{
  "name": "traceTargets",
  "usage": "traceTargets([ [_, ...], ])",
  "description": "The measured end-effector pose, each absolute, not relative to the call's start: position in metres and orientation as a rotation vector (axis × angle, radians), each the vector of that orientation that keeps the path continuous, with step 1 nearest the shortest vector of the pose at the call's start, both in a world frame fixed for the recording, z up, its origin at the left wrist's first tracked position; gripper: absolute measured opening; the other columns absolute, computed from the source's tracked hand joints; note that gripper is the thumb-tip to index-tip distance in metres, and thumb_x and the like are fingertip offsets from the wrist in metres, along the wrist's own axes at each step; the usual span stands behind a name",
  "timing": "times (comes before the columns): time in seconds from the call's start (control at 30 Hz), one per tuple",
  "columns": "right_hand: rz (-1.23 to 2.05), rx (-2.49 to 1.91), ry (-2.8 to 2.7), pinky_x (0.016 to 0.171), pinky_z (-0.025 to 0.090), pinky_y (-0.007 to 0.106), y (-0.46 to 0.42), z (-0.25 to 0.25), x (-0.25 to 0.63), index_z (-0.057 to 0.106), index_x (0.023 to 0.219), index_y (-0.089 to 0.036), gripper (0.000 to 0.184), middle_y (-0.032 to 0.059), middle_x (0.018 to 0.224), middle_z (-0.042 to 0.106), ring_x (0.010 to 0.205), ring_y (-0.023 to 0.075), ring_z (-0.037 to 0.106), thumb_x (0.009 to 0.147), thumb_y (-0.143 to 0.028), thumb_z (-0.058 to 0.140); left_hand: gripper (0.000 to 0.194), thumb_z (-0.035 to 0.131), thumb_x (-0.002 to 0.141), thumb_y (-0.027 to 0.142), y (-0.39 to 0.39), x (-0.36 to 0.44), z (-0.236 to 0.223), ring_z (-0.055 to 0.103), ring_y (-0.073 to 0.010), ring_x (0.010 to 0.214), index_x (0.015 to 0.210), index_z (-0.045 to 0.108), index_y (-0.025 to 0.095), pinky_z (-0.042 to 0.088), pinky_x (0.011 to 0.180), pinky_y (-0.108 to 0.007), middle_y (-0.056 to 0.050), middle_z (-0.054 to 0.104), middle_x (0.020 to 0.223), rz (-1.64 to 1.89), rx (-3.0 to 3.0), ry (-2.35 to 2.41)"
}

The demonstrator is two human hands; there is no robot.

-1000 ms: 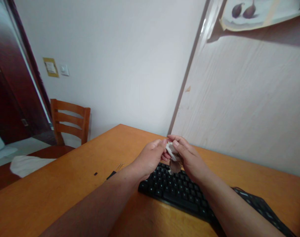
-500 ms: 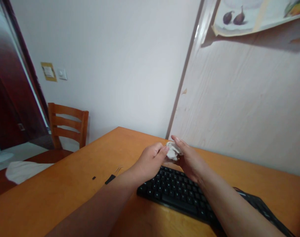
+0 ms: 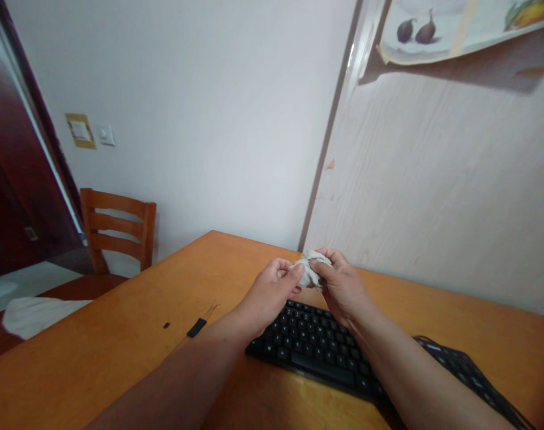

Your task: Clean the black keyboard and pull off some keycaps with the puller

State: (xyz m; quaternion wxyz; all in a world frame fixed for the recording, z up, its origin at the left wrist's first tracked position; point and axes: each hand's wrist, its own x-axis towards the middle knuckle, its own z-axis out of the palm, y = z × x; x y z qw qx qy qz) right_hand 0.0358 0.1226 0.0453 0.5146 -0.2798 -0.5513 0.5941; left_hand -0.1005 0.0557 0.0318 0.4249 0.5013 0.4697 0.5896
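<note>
- left hand: closed, thumb and fingers pinching one side of the white wad
- right hand: closed, fingers curled over the other side of the same wad
- white wad: crumpled, tissue or cloth, cannot tell which; held between both hands, in the air just above the far edge of the keyboard, not touching it
- keyboard: black, lying on the orange wooden surface, directly below the hands
- dark flat object: beyond the keyboard's right end, partly behind the right forearm; too hidden to name
- black clip with thin wires: left of the keyboard, near the left forearm
- small black bit: further left of the keyboard, just beside the clip
- wooden chair: well left of the keyboard, past the surface's far corner
- white cloth: lying on a dark ledge, well left of the keyboard
- fig poster: on the wall, high above the keyboard
</note>
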Motion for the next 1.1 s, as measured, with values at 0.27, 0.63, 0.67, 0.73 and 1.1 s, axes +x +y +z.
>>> traceTargets([
  [0.27, 1.432, -0.769, -1.347, 0.059, 0.043, 0.028, 0.122, 0.046, 0.040, 0.056, 0.090, -0.021, 0.025, 0.0000, 0.077, 0.063, 0.067, 0.0163, 0.056, 0.075, -0.037, 0.070, 0.022, 0.067, 0.084, 0.032, 0.058, -0.098, 0.032, 0.062, -0.0144, 0.081, 0.094, 0.058, 0.015, 0.046, 0.071, -0.025, -0.005, 0.068, 0.090, 1.501, 1.142, 1.085],
  [0.63, 0.839, -0.631, -2.140, 0.106, 0.039, 0.043, 0.120, 0.048, 0.050, 0.050, 0.139, -0.024, 0.061, 0.0095, 0.137, 0.056, 0.123, 0.0260, 0.052, 0.084, -0.045, 0.067, 0.023, 0.073, 0.077, 0.031, 0.053, -0.098, 0.032, 0.058, -0.0126, 0.071, 0.086, 0.058, 0.016, 0.042, 0.068, -0.024, 0.000, 0.065, 0.079, 1.466, 1.089, 1.025],
  [0.67, 0.872, -0.580, -2.214, 0.104, 0.041, 0.042, 0.120, 0.047, 0.051, 0.049, 0.139, -0.023, 0.062, 0.0094, 0.134, 0.058, 0.119, 0.0255, 0.055, 0.083, -0.043, 0.069, 0.022, 0.072, 0.077, 0.030, 0.054, -0.100, 0.031, 0.059, -0.0133, 0.072, 0.086, 0.059, 0.016, 0.042, 0.068, -0.024, -0.001, 0.065, 0.080, 1.469, 1.065, 0.993],
  [0.73, 0.964, -0.489, -2.300, 0.098, 0.045, 0.039, 0.122, 0.046, 0.052, 0.050, 0.138, -0.021, 0.063, 0.0084, 0.127, 0.062, 0.111, 0.0240, 0.059, 0.082, -0.039, 0.071, 0.020, 0.069, 0.079, 0.030, 0.054, -0.103, 0.031, 0.060, -0.0149, 0.076, 0.088, 0.061, 0.015, 0.044, 0.070, -0.025, -0.004, 0.066, 0.082, 1.462, 1.040, 0.941],
  [1.1, 1.027, -0.387, -2.387, 0.089, 0.046, 0.032, 0.128, 0.050, 0.057, 0.061, 0.118, -0.021, 0.054, 0.0016, 0.107, 0.067, 0.097, 0.0201, 0.060, 0.068, -0.004, 0.053, 0.024, 0.062, 0.080, 0.032, 0.054, -0.103, 0.033, 0.062, -0.0197, 0.086, 0.091, 0.070, 0.011, 0.050, 0.077, -0.031, -0.010, 0.069, 0.093, 1.468, 0.995, 0.840],
])
